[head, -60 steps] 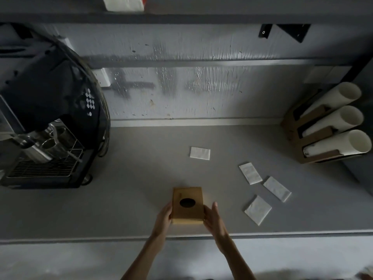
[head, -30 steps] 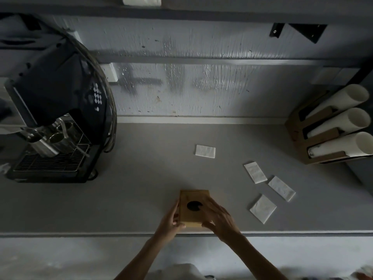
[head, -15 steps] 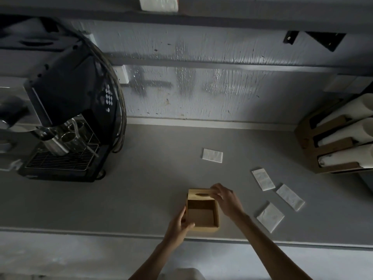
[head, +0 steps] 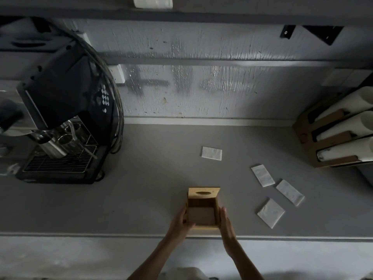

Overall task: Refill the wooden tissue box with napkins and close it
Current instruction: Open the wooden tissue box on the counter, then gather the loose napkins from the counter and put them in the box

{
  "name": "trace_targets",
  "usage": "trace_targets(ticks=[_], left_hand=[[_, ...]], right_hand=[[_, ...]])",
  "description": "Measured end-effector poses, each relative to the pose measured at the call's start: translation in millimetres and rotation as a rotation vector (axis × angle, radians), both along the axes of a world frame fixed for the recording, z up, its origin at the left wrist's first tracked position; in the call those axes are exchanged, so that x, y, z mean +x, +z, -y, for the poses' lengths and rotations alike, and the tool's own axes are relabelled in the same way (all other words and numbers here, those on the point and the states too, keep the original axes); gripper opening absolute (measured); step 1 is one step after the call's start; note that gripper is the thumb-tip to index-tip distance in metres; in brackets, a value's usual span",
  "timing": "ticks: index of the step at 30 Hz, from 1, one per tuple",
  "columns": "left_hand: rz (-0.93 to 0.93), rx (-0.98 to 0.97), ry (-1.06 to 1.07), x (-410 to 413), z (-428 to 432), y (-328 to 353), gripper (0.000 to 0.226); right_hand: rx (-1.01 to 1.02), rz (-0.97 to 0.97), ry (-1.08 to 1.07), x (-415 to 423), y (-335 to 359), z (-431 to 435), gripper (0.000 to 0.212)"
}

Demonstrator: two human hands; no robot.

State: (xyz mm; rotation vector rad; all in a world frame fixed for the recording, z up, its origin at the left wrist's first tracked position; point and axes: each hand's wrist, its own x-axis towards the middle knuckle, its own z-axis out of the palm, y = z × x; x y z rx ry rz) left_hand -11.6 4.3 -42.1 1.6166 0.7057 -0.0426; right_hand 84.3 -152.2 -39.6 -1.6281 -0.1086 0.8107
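The wooden tissue box (head: 202, 211) sits lower centre, lid up, interior bare; left hand (head: 180, 222) grips its side, right hand (head: 226, 224) rests flat and open against it, nearer the napkins (head: 270, 212) lying right of it

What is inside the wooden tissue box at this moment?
The wooden tissue box is open, its lid tilted back. Inside only the bare bottom shows; no napkins. The left hand covers its near left corner.
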Motion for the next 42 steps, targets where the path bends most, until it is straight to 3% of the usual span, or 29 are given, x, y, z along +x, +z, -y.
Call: trace_targets(ticks=[5, 9, 16, 21, 29, 42], left_hand=[[0.007, -0.008, -0.012, 1.2, -1.3, -5.4, 0.074], [-0.004, 0.033, -0.008, 0.3, 3.5, -9.3, 0.071], [-0.063, 0.151, -0.026, 4.1, 0.2, -14.7, 0.059], [-0.056, 0.157, 0.027, 2.6, 5.3, -22.6, 0.058], [-0.051, 0.182, 0.042, 1.3, 8.4, -18.2, 0.053], [-0.035, 0.202, 0.094, -0.6, 17.6, -11.3, 0.045]], right_hand=[[0.035, 0.084, -0.023, 4.1, 8.7, -9.4, 0.040], [-0.055, 0.250, 0.007, 9.6, -10.4, -8.6, 0.032], [-0.210, 0.311, 0.034, 4.8, -14.7, -2.1, 0.044], [-0.162, 0.364, 0.055, 2.2, -3.1, -1.7, 0.036], [-0.053, 0.337, 0.055, 0.6, -8.9, 2.2, 0.040], [-0.081, 0.329, 0.099, 3.7, -17.0, 4.4, 0.043]])
